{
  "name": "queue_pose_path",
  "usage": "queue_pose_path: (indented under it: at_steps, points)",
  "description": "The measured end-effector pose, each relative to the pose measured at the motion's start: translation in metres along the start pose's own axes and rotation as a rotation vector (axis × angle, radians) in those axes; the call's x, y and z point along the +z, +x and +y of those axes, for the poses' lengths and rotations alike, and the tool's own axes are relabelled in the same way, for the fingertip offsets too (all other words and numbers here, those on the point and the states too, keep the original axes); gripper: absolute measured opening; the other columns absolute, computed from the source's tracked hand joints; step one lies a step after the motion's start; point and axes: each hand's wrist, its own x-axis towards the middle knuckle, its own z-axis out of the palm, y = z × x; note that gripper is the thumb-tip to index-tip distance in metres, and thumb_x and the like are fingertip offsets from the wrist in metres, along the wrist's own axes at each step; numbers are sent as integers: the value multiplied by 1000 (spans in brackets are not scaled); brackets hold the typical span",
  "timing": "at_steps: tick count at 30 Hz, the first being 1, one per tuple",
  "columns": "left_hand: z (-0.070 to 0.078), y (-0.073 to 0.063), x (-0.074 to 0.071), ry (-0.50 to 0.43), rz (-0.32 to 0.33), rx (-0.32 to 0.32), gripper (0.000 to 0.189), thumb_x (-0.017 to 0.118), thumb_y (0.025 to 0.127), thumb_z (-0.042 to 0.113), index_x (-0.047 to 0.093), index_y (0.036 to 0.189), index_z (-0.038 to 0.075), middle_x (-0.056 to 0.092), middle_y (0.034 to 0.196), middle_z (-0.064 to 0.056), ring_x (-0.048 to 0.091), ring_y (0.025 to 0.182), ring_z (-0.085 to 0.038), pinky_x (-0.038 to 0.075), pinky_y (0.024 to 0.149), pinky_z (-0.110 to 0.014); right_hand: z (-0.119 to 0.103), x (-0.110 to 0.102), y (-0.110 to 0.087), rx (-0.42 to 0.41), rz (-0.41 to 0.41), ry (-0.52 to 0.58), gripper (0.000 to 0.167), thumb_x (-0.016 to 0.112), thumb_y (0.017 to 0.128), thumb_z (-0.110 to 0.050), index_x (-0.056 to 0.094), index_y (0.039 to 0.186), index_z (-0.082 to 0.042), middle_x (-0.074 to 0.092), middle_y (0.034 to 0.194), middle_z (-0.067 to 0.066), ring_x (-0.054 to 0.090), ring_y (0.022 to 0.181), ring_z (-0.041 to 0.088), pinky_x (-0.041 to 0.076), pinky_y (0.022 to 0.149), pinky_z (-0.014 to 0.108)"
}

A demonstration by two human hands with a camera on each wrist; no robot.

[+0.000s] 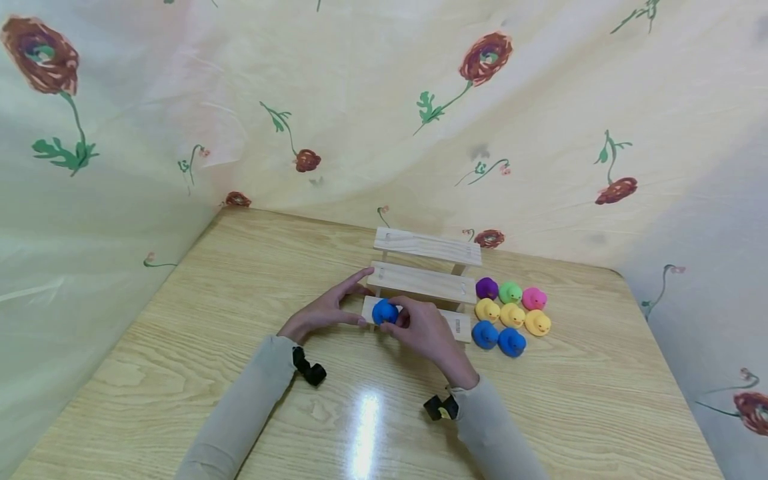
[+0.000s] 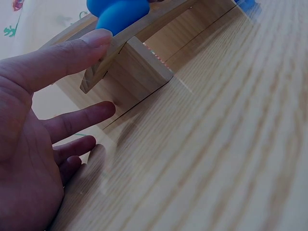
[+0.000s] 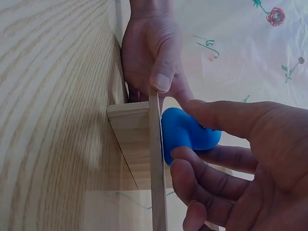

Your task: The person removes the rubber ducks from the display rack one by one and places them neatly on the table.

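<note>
A blue rubber duck [image 1: 385, 312] sits at the left end of the lowest step of a three-tier wooden stand [image 1: 414, 285]. My right hand [image 1: 425, 328] pinches this duck between thumb and fingers, its base against the board in the right wrist view. My left hand [image 1: 327, 310] is at the stand's left end, fingers spread and fairly straight. Its thumb [image 2: 96, 38] lies at the edge of the lowest step, close to the duck [image 2: 118, 12]. The other left fingers reach past the stand's side leg [image 2: 139, 67].
Right of the stand, more rubber ducks are grouped on the wooden table [image 1: 600, 400]: a purple one [image 1: 487, 288], a green one [image 1: 511, 292], a pink one [image 1: 534, 299], three yellow ones [image 1: 513, 315] and two blue ones [image 1: 512, 341]. A flowered sheet [image 1: 360, 100] hangs behind.
</note>
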Motion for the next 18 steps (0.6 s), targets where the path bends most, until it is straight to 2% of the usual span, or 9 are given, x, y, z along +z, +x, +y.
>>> queue_pose_path:
  at_steps: [18]
  points:
    - [3,-1,-1,3,3,-14,100,79,85,12,19,157,47,54,145,-13,39,144,-32,14,122,-63,0,-8,-4,-2,9,6,39,78,88,-23,68,123,-9,69,79,1,56,66,7,46,58,20]
